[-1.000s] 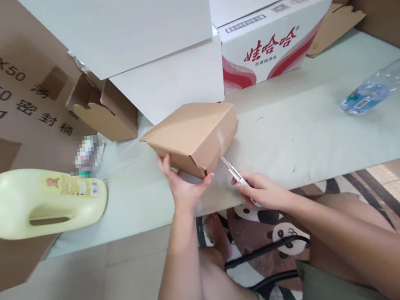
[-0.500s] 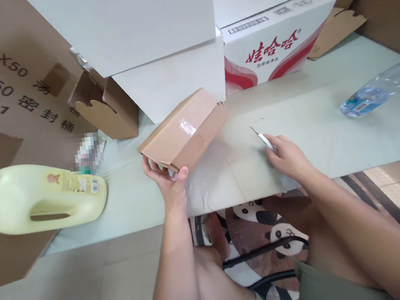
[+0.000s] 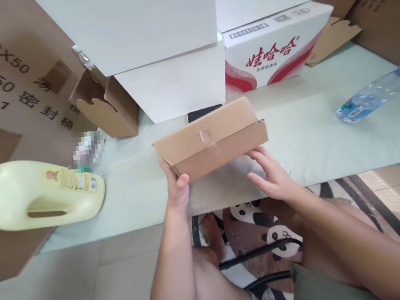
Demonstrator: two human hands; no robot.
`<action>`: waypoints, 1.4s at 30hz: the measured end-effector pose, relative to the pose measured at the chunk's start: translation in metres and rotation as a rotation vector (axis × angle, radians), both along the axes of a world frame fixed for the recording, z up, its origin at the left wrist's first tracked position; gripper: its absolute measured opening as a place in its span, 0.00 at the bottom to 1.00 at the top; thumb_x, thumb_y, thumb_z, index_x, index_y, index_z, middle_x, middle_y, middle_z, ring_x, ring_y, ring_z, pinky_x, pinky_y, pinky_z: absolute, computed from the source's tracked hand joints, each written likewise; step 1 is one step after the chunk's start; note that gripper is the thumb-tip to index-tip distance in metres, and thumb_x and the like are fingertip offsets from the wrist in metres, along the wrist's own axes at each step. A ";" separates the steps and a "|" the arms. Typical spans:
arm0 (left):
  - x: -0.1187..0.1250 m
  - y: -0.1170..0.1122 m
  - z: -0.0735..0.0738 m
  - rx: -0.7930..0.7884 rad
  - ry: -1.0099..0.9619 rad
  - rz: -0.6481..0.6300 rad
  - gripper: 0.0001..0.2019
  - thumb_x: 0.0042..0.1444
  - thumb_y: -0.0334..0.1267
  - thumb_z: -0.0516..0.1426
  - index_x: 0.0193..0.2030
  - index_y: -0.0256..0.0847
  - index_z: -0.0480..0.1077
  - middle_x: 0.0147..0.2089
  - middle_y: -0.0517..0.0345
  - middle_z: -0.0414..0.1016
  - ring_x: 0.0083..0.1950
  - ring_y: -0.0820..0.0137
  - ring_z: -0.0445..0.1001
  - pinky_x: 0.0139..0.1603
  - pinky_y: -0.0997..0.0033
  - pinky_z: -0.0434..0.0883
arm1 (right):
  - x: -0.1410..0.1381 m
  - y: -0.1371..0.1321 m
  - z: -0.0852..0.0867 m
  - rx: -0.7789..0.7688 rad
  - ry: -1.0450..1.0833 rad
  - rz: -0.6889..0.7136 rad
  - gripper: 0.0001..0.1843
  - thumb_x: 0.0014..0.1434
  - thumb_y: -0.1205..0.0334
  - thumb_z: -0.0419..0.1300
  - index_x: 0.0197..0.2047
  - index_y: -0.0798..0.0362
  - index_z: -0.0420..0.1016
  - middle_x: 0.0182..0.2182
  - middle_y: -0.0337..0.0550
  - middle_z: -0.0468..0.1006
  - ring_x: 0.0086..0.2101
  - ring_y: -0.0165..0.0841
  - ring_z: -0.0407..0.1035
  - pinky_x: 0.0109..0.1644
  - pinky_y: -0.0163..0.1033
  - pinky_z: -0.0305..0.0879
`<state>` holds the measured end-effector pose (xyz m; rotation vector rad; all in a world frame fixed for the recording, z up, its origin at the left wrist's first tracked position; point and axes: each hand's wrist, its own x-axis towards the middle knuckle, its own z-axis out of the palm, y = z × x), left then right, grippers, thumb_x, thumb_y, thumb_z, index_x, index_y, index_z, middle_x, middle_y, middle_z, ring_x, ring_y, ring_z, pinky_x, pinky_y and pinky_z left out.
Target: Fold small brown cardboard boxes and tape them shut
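Observation:
A small brown cardboard box (image 3: 217, 143) is tilted above the table, with a piece of clear tape (image 3: 204, 137) across the edge of its top flap. My left hand (image 3: 178, 185) grips the left end, thumb on the near side and fingers mostly hidden behind. By the lower right edge, my right hand (image 3: 271, 174) is open with fingers apart and holds nothing. Its fingertips are close to the cardboard; I cannot tell whether they touch. A dark flat object (image 3: 203, 114) shows partly behind the box. The white-handled knife seen earlier is out of sight.
White boxes (image 3: 176, 91) and a red-and-white carton (image 3: 275, 53) stand at the back of the pale green tablecloth (image 3: 311, 130). A water bottle (image 3: 368, 98) lies right. On the left are a yellow jug (image 3: 41, 193) and an open cardboard holder (image 3: 111, 106).
The cardboard box has turned and shifted right and nearer in my left hand. My right hand has let go of the white-handled knife and moved left, opening beside the box.

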<state>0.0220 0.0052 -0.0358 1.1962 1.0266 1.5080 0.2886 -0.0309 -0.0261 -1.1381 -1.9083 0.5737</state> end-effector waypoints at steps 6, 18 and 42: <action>0.001 0.000 -0.001 -0.031 -0.050 -0.074 0.54 0.38 0.66 0.66 0.71 0.56 0.50 0.69 0.47 0.63 0.69 0.51 0.65 0.61 0.51 0.70 | -0.001 -0.001 -0.012 0.091 0.228 -0.296 0.28 0.64 0.54 0.53 0.64 0.42 0.48 0.60 0.53 0.60 0.60 0.45 0.62 0.59 0.57 0.68; -0.001 0.001 -0.003 -0.110 -0.150 -0.050 0.42 0.47 0.71 0.57 0.65 0.52 0.64 0.64 0.47 0.72 0.66 0.51 0.69 0.58 0.51 0.72 | 0.002 -0.013 0.001 -0.029 0.228 -0.264 0.30 0.68 0.51 0.51 0.70 0.43 0.50 0.66 0.52 0.63 0.65 0.46 0.61 0.67 0.57 0.61; -0.002 0.005 0.008 0.093 -0.227 0.301 0.30 0.48 0.66 0.57 0.49 0.47 0.74 0.49 0.55 0.79 0.54 0.57 0.75 0.48 0.63 0.73 | 0.023 0.031 -0.026 -0.152 -0.241 -0.418 0.19 0.62 0.53 0.56 0.51 0.50 0.79 0.55 0.57 0.74 0.55 0.53 0.68 0.59 0.61 0.64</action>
